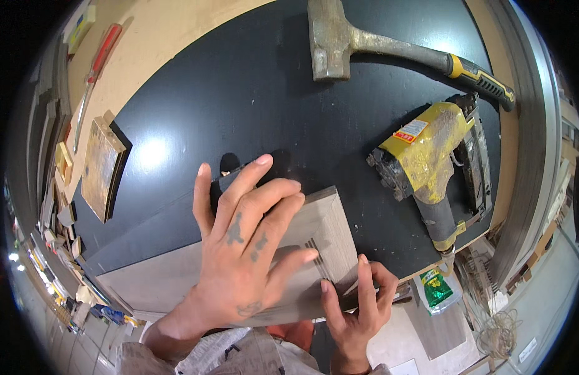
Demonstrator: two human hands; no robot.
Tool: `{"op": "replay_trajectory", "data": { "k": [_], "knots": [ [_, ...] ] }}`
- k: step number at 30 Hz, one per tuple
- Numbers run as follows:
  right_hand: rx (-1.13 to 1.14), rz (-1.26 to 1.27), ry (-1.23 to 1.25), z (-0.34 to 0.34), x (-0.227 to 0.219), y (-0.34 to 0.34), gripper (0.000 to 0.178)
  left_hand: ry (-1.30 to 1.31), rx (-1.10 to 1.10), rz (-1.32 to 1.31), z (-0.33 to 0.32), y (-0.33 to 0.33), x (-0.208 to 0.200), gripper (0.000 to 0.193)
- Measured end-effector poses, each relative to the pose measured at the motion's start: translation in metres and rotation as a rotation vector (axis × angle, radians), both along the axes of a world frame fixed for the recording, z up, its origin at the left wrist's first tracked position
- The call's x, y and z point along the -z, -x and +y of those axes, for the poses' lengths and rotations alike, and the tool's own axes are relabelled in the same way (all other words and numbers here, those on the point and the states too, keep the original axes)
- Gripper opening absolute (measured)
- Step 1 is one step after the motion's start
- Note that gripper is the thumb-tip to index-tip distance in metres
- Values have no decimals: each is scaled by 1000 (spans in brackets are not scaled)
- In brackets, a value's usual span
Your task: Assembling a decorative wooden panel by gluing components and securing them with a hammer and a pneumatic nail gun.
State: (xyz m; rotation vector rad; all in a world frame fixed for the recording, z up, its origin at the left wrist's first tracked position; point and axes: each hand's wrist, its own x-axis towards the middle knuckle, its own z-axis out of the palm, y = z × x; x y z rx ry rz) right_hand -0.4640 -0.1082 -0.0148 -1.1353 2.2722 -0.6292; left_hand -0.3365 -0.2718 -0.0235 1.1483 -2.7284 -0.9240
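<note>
A grey wood-grain framed panel [177, 270] lies along the near edge of a black tabletop [196, 112]. Above its middle, my left hand [246, 244] is spread palm down, fingers apart, with nothing visible in its grasp. A small dark object at the panel's far edge is mostly hidden by those fingers. My right hand [361, 306] has its thumb and index finger at the near right corner of the panel, gripping it there. Several short dark marks show on the panel beside my left thumb.
A sledgehammer [389, 44] lies at the back. To the right rests a yellow nail gun [430, 150] with a hose fitting. A worn wooden block [102, 169] and a red-handled screwdriver [99, 62] lie left. A green packet [436, 287] sits below the table's right edge.
</note>
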Motion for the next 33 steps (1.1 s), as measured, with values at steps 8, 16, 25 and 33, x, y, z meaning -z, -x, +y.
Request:
{"op": "replay_trajectory", "data": {
  "k": [8, 16, 25, 33],
  "knots": [
    [13, -16, 16, -2, -1, -3, 58, 7, -148, -16, 6, 17, -2, 44],
    [61, -9, 54, -4, 0, -1, 55, -22, -110, -68, 2, 24, -8, 42],
    [44, -63, 89, -3, 1, 10, 54, -3, -109, -33, 6, 26, -1, 42],
    [40, -45, 133, -4, 3, 9, 51, 26, -81, -57, 6, 25, -3, 44]
  ]
}}
